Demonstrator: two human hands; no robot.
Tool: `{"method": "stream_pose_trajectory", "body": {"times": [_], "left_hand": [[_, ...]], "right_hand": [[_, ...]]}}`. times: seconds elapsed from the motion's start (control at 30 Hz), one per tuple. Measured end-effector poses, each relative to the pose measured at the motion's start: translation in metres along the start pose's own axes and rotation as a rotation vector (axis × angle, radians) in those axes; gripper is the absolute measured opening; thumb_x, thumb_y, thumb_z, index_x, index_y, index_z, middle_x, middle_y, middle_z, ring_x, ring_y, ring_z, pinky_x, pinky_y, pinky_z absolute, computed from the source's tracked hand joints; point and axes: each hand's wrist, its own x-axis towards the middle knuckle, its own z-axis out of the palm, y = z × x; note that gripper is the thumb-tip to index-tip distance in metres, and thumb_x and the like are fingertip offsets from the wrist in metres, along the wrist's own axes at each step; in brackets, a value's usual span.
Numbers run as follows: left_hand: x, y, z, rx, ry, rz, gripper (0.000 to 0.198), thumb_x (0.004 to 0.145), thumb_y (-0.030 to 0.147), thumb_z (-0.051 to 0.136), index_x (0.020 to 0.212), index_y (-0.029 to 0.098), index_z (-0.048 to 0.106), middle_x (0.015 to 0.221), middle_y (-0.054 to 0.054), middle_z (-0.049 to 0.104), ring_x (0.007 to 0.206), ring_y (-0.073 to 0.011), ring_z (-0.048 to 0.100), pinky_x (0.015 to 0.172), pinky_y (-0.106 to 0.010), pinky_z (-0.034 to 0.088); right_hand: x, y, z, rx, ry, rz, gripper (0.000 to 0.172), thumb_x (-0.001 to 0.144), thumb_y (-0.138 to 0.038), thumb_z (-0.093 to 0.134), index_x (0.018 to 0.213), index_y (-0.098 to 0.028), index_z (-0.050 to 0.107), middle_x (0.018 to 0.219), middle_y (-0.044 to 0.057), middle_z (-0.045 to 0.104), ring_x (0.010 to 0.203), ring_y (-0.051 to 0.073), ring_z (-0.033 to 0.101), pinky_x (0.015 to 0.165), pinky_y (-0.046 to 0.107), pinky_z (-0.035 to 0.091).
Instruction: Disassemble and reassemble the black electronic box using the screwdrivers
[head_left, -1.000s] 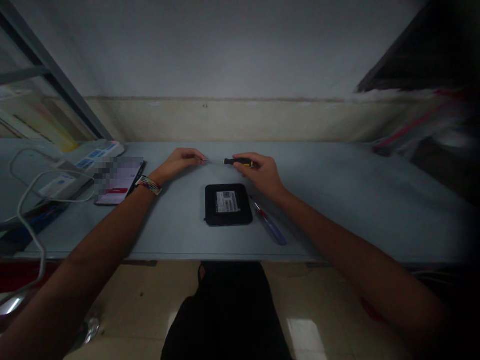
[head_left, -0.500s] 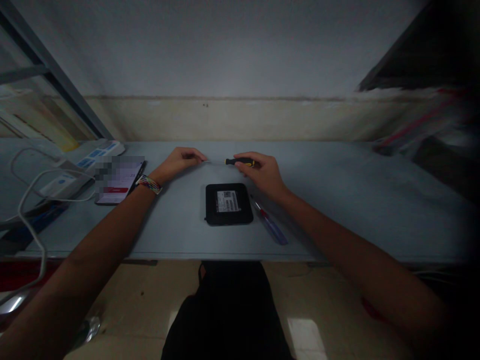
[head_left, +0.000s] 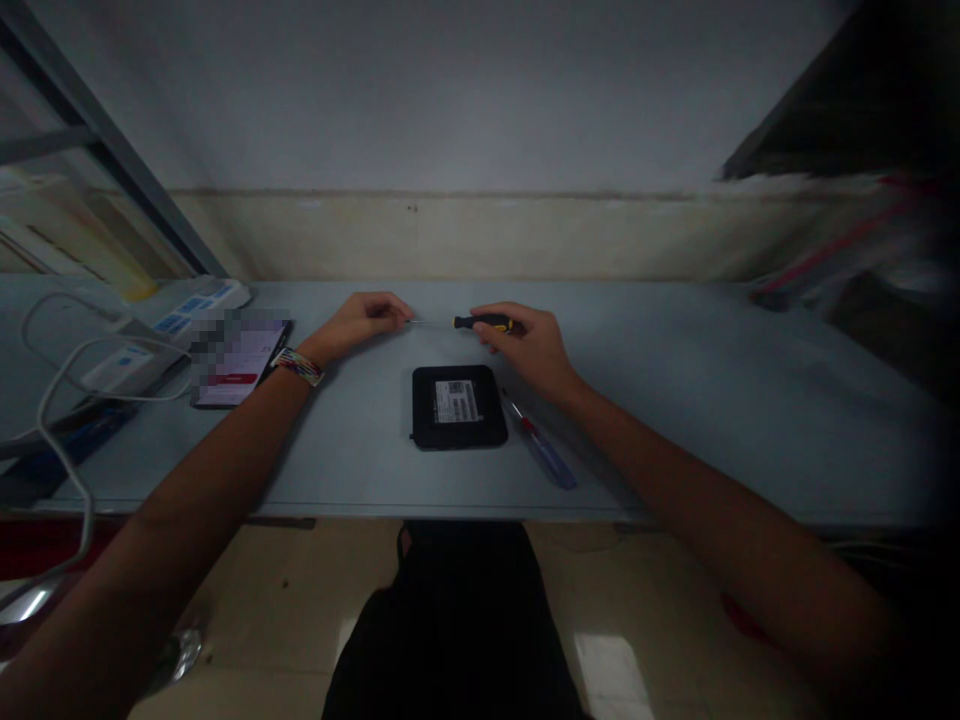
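My right hand [head_left: 525, 342] is closed around the black and yellow handle of a screwdriver [head_left: 487, 322], held level above the desk. Across from it, my left hand [head_left: 371, 318] pinches the end of a thin metal shaft [head_left: 417, 321] between its fingertips. The shaft points toward the handle; whether the two are joined is too faint to tell. Below the hands a flat black box [head_left: 491, 410] lies on the desk with a white printed label [head_left: 456, 402] facing up. Beside its right edge rests a second screwdriver [head_left: 546, 453] with a clear and red handle.
On the left of the desk [head_left: 345, 460] lie a phone [head_left: 240, 350] with a lit screen, a white power strip [head_left: 202, 305] and a looped white cable [head_left: 49, 420]. A wall [head_left: 480, 235] rises behind the desk. Blurred items, one with a pink-red edge [head_left: 832, 245], stand at the far right.
My right hand and the screwdriver handle have shifted very slightly right, and more of the thin shaft shows by my left fingertips. The box and second screwdriver lie as before.
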Motion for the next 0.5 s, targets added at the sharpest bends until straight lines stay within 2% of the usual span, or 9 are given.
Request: {"method": "stream_pose_trajectory", "body": {"times": [0.23, 0.5], "left_hand": [[-0.0004, 0.0007, 0.0002, 0.0, -0.002, -0.012, 0.023, 0.083, 0.029, 0.088, 0.103, 0.016, 0.086, 0.094, -0.006, 0.08, 0.087, -0.0162, 0.071, 0.087, -0.032, 0.055], [0.0001, 0.0003, 0.0003, -0.003, -0.008, -0.016, 0.022, 0.084, 0.025, 0.088, 0.103, 0.016, 0.085, 0.096, -0.006, 0.08, 0.09, -0.0163, 0.072, 0.092, -0.033, 0.055]], "right_hand": [[0.0, 0.0005, -0.0004, 0.018, -0.001, -0.004, 0.024, 0.088, -0.037, 0.083, 0.107, -0.024, 0.089, 0.106, 0.008, 0.085, 0.099, 0.027, 0.077, 0.086, 0.043, 0.059], [0.0005, 0.0009, -0.0012, 0.037, -0.02, -0.003, 0.023, 0.088, -0.037, 0.084, 0.106, -0.025, 0.089, 0.103, 0.007, 0.084, 0.099, 0.027, 0.076, 0.085, 0.044, 0.059]]}}
